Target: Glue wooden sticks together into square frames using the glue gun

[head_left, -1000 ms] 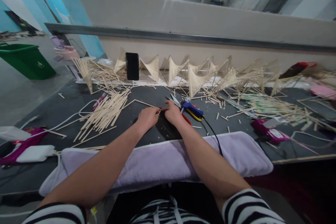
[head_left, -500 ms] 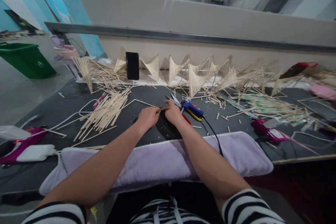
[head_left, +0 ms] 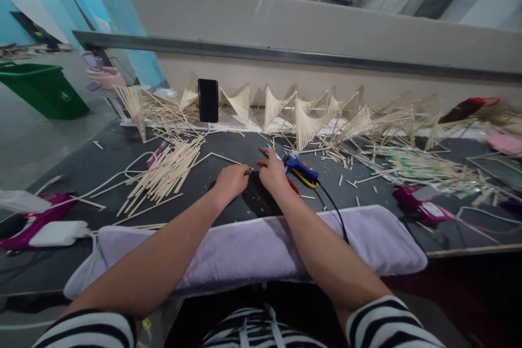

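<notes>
My left hand (head_left: 232, 180) is closed in a pinch at the near end of a thin wooden stick (head_left: 224, 159), which joins another stick at an angle to its left. My right hand (head_left: 272, 173) is open, fingers apart and stretched forward, a small gap from the left fingertips. Just right of it lies a blue glue gun (head_left: 300, 167) with a black cord. Beside that is a cutting tool with red handles (head_left: 293, 186), its blades mostly hidden by my right hand. Left of my hands lies a pile of loose sticks (head_left: 165, 174).
Twisted stick structures (head_left: 308, 125) line the table's back, with a black phone (head_left: 208, 100) among them. A lilac cushion (head_left: 244, 255) lies along the front edge. Purple devices (head_left: 422, 204) with cables sit at both sides. A green bin (head_left: 44, 89) stands at left.
My right hand has drawn slightly away from the left fingertips, its fingers spreading and reaching forward over the cutter blades. My left hand keeps its pinch in nearly the same place.
</notes>
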A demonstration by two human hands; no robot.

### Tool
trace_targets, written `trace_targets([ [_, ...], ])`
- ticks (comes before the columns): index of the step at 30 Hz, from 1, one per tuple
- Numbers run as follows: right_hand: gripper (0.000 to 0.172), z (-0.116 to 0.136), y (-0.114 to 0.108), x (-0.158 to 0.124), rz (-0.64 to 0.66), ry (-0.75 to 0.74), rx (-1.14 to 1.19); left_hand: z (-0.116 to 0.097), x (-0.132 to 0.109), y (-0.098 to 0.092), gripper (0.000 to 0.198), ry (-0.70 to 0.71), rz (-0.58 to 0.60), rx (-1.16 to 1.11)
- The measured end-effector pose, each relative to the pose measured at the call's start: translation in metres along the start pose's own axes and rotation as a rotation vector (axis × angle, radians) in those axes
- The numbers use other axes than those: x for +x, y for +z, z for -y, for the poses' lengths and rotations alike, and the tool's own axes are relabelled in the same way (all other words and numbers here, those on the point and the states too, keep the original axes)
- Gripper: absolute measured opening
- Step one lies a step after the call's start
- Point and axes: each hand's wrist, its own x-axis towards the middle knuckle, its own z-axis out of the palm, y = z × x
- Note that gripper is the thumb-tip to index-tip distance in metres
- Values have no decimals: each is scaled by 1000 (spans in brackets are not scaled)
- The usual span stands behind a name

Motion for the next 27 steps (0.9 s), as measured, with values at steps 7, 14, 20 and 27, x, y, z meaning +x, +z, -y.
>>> trace_targets([
  [7, 66, -5, 7, 0, 104, 8, -49, 1, 0, 3, 27, 12, -14, -8],
  [14, 68, -5, 6, 0, 121, 24, -56, 1, 1, 1, 29, 13, 4, -9],
  [20, 67, -6, 7, 0, 129, 6, -60, 1, 1, 1, 28, 14, -1, -3],
  [27, 67, -5, 6, 0, 147, -8, -73, 0, -1, 0, 29, 5, 8, -21],
])
